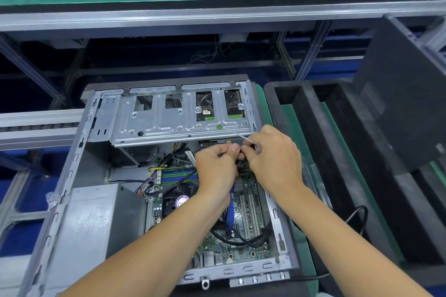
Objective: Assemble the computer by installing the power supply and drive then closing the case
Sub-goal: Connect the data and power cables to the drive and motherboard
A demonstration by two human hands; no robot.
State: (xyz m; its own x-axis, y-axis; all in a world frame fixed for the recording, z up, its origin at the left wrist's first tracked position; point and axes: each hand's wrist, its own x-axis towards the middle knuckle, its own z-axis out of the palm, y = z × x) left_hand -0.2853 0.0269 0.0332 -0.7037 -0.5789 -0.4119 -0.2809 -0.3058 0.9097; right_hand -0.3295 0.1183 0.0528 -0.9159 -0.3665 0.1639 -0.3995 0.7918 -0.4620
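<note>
The open computer case (pixel 72 166) lies flat with its motherboard (pixel 251 202) exposed. A grey power supply (pixel 94 222) sits in the near left corner. The metal drive cage (pixel 173 116) spans the far end, and a drive (pixel 233 106) shows through its right openings. Both my hands meet just below the cage's right end. My left hand (pixel 217 171) pinches something small and dark, and my right hand (pixel 272 159) pinches the same spot; a thin pale strip (pixel 243 137) runs up from its fingers. What they hold is mostly hidden.
A blue ribbon cable (pixel 229 212) and black cables (pixel 241 240) cross the motherboard. The black side panel (pixel 400 101) leans upright at the right. Black foam trays (pixel 337 152) lie to the right on a green mat. An aluminium conveyor frame (pixel 38 125) runs along the left.
</note>
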